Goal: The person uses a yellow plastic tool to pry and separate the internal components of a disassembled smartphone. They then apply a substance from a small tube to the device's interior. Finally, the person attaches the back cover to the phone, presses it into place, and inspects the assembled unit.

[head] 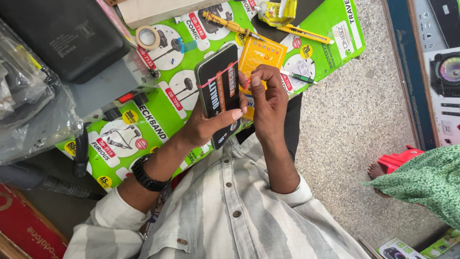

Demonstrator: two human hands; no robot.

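Worktop covered in a bright green printed poster is stretching across the far left, and it is serving as a bench, with tools parked along its far edge where they are staying within reach. A black case is sitting on a grey box at the far left corner, out of the way of the hands. Nearer the middle, the person in a striped shirt is holding a smartphone up over the near edge of the worktop, tilted on its long axis so its face is turned toward the head camera, probably for a clear look at the protective film on it. The left hand, with a black watch on the wrist, is cradling the phone from below, fingers wrapped round its back and thumb lying flat along the near edge to steady it. The right hand is arching over the phone's right side, wrist bent, thumb and forefinger pinching a small red pull tab at the edge of the film. Behind the phone a yellow packet is lying on the poster. Farther off are a yellow cutter, a roll of tape and a green-handled screwdriver.
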